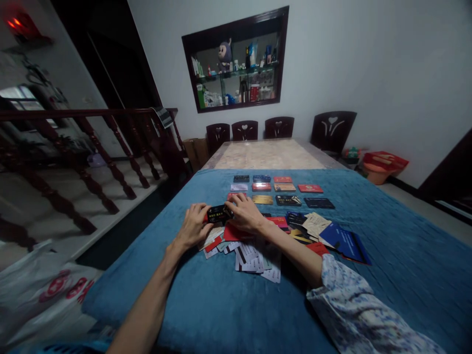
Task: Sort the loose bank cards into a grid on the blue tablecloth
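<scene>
Between my two hands is a black VIP card (217, 214) with yellow lettering, perhaps with others stacked behind it. My left hand (194, 223) grips its left end, fingers on top and thumb below. The right end is pinched by my right hand (245, 212), which partly covers it. Under and beside my hands lies a loose heap of white cards (250, 256) and red cards (236, 232). Farther off, cards sit sorted in rows, among them a gold card (262, 199), a black-and-white card (288, 200) and a dark blue card (319, 203).
A blue cloth (206, 300) covers the near part of the table. Blue leaflets (346, 241) and a beige paper (316, 224) spread right of the heap. Dark chairs (279, 127) stand behind the table, a wooden railing (110, 132) and plastic bags (47, 295) to the left.
</scene>
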Available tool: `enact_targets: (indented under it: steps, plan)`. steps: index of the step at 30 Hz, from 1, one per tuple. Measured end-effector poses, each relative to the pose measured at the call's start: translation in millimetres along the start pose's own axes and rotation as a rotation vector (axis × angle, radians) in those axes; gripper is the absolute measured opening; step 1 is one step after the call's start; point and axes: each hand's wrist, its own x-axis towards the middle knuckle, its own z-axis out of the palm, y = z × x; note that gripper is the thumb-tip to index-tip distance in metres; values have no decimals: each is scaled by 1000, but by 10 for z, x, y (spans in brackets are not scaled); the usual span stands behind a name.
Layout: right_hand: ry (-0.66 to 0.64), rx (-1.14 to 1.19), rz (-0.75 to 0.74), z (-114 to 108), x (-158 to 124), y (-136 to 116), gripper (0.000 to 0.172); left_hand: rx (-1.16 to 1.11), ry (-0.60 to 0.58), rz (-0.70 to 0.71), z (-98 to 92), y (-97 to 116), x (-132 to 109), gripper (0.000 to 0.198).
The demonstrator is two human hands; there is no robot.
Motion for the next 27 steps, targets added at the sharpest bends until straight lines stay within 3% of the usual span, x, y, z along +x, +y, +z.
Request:
enact_targets:
  steps: [10,18,27]
  plan:
    - [-120,-1,23,-160,-75,84,46,10,-42,10,-47,235,52,42]
    - [-161,-10,10,-371,-283,291,51,-1,-76,22,-65,487,204,45]
    - [-180,5,22,-451,-490,547,52,-9,-186,53,-55,763,409,42]
